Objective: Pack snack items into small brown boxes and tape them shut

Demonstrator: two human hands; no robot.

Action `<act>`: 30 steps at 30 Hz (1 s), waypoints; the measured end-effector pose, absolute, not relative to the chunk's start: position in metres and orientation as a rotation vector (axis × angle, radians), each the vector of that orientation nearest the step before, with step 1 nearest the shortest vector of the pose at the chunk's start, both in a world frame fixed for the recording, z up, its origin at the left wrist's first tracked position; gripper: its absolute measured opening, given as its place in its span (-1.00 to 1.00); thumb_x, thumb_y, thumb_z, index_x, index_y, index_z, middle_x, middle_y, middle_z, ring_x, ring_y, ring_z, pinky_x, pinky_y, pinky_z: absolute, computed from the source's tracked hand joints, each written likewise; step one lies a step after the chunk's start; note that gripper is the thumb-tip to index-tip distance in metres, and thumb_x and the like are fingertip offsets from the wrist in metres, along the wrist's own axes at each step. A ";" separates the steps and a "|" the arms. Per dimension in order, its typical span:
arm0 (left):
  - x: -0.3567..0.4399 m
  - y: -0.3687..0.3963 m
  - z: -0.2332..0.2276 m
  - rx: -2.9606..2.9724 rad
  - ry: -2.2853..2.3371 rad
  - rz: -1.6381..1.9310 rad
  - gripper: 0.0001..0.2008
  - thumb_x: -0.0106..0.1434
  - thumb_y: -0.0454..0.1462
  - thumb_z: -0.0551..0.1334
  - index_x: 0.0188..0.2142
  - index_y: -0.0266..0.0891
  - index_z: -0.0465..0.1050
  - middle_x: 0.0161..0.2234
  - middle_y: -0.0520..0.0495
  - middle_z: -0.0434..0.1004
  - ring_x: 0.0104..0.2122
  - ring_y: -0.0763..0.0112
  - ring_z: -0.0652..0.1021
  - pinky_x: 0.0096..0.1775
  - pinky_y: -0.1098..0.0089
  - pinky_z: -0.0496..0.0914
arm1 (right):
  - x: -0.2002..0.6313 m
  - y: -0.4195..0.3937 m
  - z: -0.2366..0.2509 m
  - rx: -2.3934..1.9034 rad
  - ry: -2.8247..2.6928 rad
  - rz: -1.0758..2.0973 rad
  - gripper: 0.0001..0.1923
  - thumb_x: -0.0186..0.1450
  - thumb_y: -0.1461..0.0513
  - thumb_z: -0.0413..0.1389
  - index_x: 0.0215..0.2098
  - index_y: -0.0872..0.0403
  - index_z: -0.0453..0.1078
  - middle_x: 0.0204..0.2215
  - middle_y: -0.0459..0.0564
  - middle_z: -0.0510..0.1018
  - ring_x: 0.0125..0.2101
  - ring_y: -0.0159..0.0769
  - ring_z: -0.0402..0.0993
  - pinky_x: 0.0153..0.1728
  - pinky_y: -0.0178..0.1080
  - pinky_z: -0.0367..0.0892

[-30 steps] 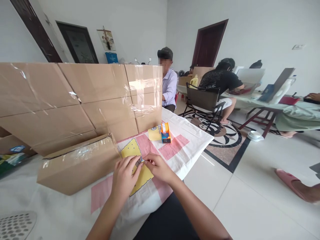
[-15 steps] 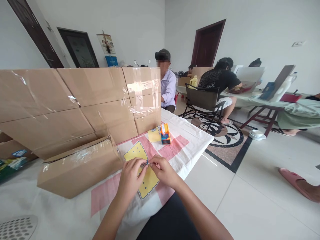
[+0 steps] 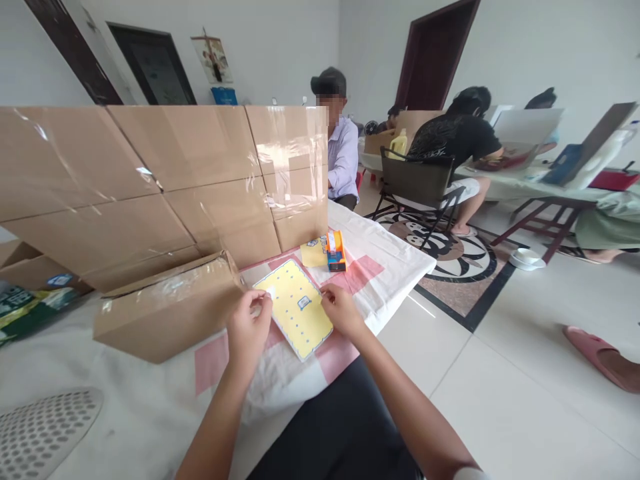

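A yellow booklet (image 3: 295, 327) with a blue dotted pattern and a small central label (image 3: 304, 303) lies tilted on the cloth-covered table. At its left edge, my left hand (image 3: 249, 327) is closed in a pinch; a small pale bit shows at the fingertips, too blurred to name. My right hand (image 3: 344, 312) is closed by the right edge, thumb and forefinger together; whether they grip the booklet or something small is unclear. Just beyond stands an orange and blue tape dispenser-like item (image 3: 336, 252), beside a smaller yellow card (image 3: 314, 253).
Stacked cardboard boxes (image 3: 200, 160) wall off the far left, with a lower carton (image 3: 170, 313) before them. A person in a lilac shirt (image 3: 343, 157) sits beyond. Another sits on a dark chair (image 3: 417, 180) at right. A perforated white seat (image 3: 50, 433) is lower left.
My hands have moved apart from their shared pinch over the booklet to its two sides, uncovering the label in its middle. The camera view has shifted slightly.
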State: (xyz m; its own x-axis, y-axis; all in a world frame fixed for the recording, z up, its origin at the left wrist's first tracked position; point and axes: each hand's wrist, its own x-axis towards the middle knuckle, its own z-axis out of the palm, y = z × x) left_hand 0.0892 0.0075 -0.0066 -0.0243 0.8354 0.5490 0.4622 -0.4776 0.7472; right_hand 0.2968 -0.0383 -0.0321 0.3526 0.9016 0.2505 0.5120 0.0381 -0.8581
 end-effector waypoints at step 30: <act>-0.040 0.053 0.001 2.628 1.991 1.574 -0.50 0.33 -0.07 0.19 0.21 -0.16 0.44 0.27 -0.23 0.42 0.32 -0.06 0.33 0.31 -0.15 -0.06 | 0.201 0.111 -0.003 -1.203 -1.271 1.412 -0.68 0.43 0.39 -0.05 -0.49 0.08 0.24 -0.68 -0.21 0.41 -0.72 -0.54 0.06 -0.67 -0.40 0.00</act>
State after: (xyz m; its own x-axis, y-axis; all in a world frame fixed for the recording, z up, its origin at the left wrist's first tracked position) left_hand -0.0402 0.0531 0.0007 0.0967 0.5225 0.8471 0.9447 -0.3160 0.0871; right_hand 0.2006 0.1114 -0.0034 -0.1612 0.9811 -0.1069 0.0029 -0.1078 -0.9942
